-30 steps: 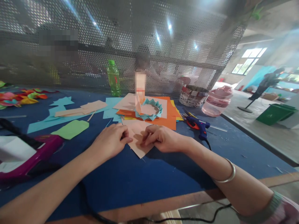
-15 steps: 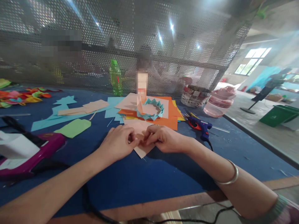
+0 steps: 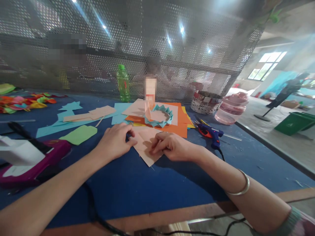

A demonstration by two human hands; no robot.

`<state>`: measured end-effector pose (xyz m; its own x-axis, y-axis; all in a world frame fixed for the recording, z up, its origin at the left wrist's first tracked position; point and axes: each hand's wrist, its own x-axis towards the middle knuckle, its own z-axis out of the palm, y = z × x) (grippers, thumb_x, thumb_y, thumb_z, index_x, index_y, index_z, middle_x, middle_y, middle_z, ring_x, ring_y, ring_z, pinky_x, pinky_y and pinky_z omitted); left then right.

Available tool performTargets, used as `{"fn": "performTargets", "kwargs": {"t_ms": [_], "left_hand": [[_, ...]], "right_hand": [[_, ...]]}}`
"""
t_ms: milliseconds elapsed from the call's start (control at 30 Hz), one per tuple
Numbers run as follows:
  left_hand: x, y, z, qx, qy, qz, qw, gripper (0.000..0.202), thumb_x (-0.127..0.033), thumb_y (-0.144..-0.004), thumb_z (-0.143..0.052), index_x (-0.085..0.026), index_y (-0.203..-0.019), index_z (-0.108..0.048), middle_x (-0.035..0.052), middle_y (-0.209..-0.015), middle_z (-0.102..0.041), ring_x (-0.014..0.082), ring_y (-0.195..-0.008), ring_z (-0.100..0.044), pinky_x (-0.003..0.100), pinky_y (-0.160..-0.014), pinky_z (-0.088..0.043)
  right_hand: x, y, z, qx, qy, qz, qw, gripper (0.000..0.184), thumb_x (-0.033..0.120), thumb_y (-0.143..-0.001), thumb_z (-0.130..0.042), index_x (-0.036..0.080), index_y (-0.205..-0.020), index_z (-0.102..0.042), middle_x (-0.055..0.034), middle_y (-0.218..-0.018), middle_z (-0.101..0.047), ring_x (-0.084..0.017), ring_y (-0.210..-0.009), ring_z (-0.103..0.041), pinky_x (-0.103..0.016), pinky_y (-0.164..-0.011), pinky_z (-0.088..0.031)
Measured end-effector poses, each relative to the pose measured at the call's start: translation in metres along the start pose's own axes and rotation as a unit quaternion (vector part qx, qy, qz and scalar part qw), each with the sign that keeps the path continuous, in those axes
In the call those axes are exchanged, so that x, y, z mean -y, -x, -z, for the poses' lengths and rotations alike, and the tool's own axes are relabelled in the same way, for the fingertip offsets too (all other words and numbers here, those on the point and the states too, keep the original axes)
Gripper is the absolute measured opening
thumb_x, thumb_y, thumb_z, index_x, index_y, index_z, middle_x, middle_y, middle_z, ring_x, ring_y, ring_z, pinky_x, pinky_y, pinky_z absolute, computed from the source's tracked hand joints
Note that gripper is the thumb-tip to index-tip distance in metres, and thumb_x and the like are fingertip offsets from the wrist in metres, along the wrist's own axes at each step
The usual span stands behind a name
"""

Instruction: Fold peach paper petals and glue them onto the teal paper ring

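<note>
A peach sheet of paper [image 3: 149, 157] with fold lines lies on the blue table in front of me, one corner pointing my way. My right hand [image 3: 172, 146] is closed at its right side, fingertips pinched down on the paper. At the left edge, my left hand [image 3: 118, 141] hovers with thumb and fingers apart and nothing between them. Just behind the sheet stands a ring of folded light-blue paper points [image 3: 169, 116], with an upright peach strip at its left. The ring rests on peach and orange paper [image 3: 181, 130].
Left lie a green paper piece [image 3: 80, 135], blue paper strips [image 3: 49, 129] and a purple power strip [image 3: 59, 150]. A green bottle [image 3: 123, 85] stands behind. On the right are a blue glue gun [image 3: 214, 134], a woven basket [image 3: 205, 103] and a pink jug [image 3: 230, 111].
My left hand has moved left, away from the middle of the peach paper, and its fingers have parted. My right hand stays where it was on the sheet.
</note>
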<state>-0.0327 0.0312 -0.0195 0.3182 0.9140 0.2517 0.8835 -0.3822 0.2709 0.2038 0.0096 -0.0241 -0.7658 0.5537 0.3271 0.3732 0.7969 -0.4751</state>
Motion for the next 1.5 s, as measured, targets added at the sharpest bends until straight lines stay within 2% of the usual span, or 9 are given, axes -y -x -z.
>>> {"fn": "performTargets", "kwargs": {"t_ms": [100, 400, 867, 967, 1100, 1233, 1333, 1433, 1500], "left_hand": [[0.002, -0.003, -0.002, -0.041, 0.048, 0.001, 0.998, 0.02, -0.036, -0.074, -0.054, -0.022, -0.087, -0.059, 0.0062, -0.095, -0.065, 0.0261, -0.09, -0.06, 0.037, -0.078, -0.043], [0.0, -0.003, -0.008, 0.0, 0.069, 0.008, 0.998, 0.033, -0.046, -0.077, -0.052, -0.019, -0.094, -0.06, 0.0069, -0.096, -0.067, 0.026, -0.09, -0.061, 0.036, -0.076, -0.044], [-0.002, -0.004, -0.002, -0.041, 0.236, 0.034, 0.97, 0.029, -0.042, -0.076, -0.058, -0.019, -0.093, -0.064, 0.001, -0.073, -0.069, 0.0177, -0.067, -0.062, 0.028, -0.063, -0.044], [-0.009, -0.002, 0.004, -0.011, 0.306, 0.062, 0.95, 0.027, -0.041, -0.075, -0.06, -0.018, -0.086, -0.069, 0.0018, -0.073, -0.071, 0.0174, -0.068, -0.063, 0.028, -0.063, -0.047], [-0.014, -0.001, 0.013, 0.05, 0.412, 0.149, 0.897, 0.024, -0.034, -0.068, -0.064, -0.017, -0.083, -0.071, 0.0013, -0.066, -0.071, 0.0179, -0.061, -0.065, 0.03, -0.061, -0.051], [-0.014, 0.0, 0.017, 0.082, 0.491, 0.132, 0.857, 0.027, -0.025, -0.064, -0.062, -0.017, -0.088, -0.071, 0.0076, -0.089, -0.076, 0.0245, -0.088, -0.069, 0.033, -0.072, -0.053], [-0.015, 0.002, 0.015, 0.065, 0.45, 0.084, 0.887, 0.029, -0.027, -0.066, -0.064, -0.018, -0.094, -0.069, 0.0076, -0.092, -0.076, 0.0269, -0.094, -0.068, 0.036, -0.076, -0.053], [-0.021, 0.008, 0.01, -0.058, 0.265, 0.001, 0.962, 0.017, -0.034, -0.075, -0.064, -0.021, -0.083, -0.07, 0.0036, -0.083, -0.074, 0.0225, -0.082, -0.067, 0.036, -0.077, -0.051], [-0.026, 0.014, 0.006, -0.131, 0.166, -0.094, 0.973, 0.017, -0.034, -0.081, -0.06, -0.022, -0.077, -0.071, 0.0028, -0.079, -0.071, 0.0205, -0.081, -0.063, 0.034, -0.077, -0.048]], "right_hand": [[0.0, 0.0, -0.003, -0.019, -0.007, -0.009, 1.0, 0.047, -0.012, -0.062, -0.046, 0.016, -0.085, -0.076, -0.0048, -0.091, -0.068, -0.014, -0.087, -0.063, -0.025, -0.08, -0.05], [-0.001, -0.001, -0.009, -0.042, 0.008, 0.004, 0.999, 0.042, -0.009, -0.064, -0.046, 0.017, -0.081, -0.075, -0.0044, -0.09, -0.069, -0.015, -0.086, -0.064, -0.026, -0.08, -0.049], [0.001, -0.001, -0.008, -0.044, 0.026, 0.022, 0.998, 0.041, -0.008, -0.061, -0.045, 0.015, -0.078, -0.073, -0.0056, -0.087, -0.068, -0.015, -0.083, -0.063, -0.025, -0.074, -0.049], [0.002, -0.001, -0.007, -0.047, 0.034, 0.025, 0.998, 0.039, -0.007, -0.062, -0.045, 0.017, -0.077, -0.073, -0.0045, -0.085, -0.068, -0.015, -0.082, -0.063, -0.025, -0.074, -0.049], [0.0, 0.0, -0.008, -0.047, 0.065, 0.005, 0.997, 0.04, -0.006, -0.065, -0.046, 0.018, -0.081, -0.073, -0.0037, -0.089, -0.069, -0.015, -0.084, -0.063, -0.025, -0.076, -0.049], [-0.001, 0.001, -0.008, -0.101, 0.107, -0.016, 0.989, 0.036, -0.003, -0.069, -0.047, 0.019, -0.08, -0.073, -0.0031, -0.091, -0.07, -0.015, -0.084, -0.063, -0.025, -0.074, -0.048], [0.001, 0.0, -0.004, -0.211, 0.113, -0.041, 0.97, 0.033, -0.001, -0.074, -0.045, 0.017, -0.082, -0.071, -0.005, -0.09, -0.068, -0.016, -0.085, -0.062, -0.027, -0.076, -0.048], [0.007, -0.002, 0.001, -0.276, 0.098, -0.054, 0.955, 0.029, 0.001, -0.078, -0.043, 0.016, -0.09, -0.065, -0.0066, -0.092, -0.064, -0.016, -0.09, -0.06, -0.029, -0.081, -0.047], [0.012, -0.002, 0.001, -0.264, 0.087, -0.031, 0.96, 0.024, 0.007, -0.081, -0.048, 0.016, -0.1, -0.06, -0.0074, -0.096, -0.062, -0.017, -0.094, -0.058, -0.031, -0.084, -0.047]]}}
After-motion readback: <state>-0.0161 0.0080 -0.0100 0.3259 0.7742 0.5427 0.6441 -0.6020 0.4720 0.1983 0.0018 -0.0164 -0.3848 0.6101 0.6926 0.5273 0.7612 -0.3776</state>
